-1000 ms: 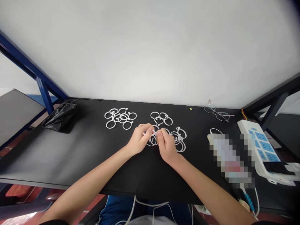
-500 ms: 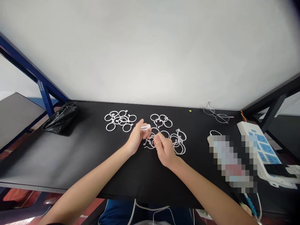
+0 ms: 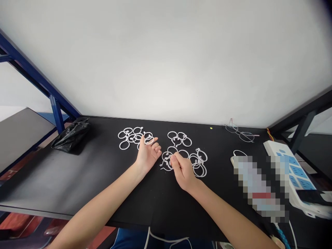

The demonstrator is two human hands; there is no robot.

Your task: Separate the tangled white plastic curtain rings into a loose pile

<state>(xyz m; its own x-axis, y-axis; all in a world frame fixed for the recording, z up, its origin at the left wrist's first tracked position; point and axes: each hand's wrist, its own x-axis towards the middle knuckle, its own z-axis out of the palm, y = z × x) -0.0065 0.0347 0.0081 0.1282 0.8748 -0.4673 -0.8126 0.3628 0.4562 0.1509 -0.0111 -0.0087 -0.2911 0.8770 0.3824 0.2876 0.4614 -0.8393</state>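
Note:
My left hand point(image 3: 147, 154) reaches toward the left cluster of white plastic rings point(image 3: 131, 135), its fingers stretched and apart. One white ring point(image 3: 149, 140) lies at its fingertips on that cluster's right edge. I cannot tell whether the fingers still touch it. My right hand point(image 3: 182, 170) rests on the black table point(image 3: 85, 173) with its fingers curled, pinching a ring in the tangled middle pile of rings point(image 3: 167, 160). More rings lie behind point(image 3: 179, 138) and to the right point(image 3: 199, 160) of that pile.
A crumpled black plastic bag point(image 3: 71, 136) lies at the far left of the table. Wire-framed glasses point(image 3: 241, 134) sit at the back right. A white and blue power strip point(image 3: 293, 169) and a blurred-out object point(image 3: 259, 186) lie at the right. A white wall stands behind.
My left hand carried one ring from the middle pile leftward to the left cluster and spread its fingers. My right hand stayed at the middle pile. The camera tilted slightly.

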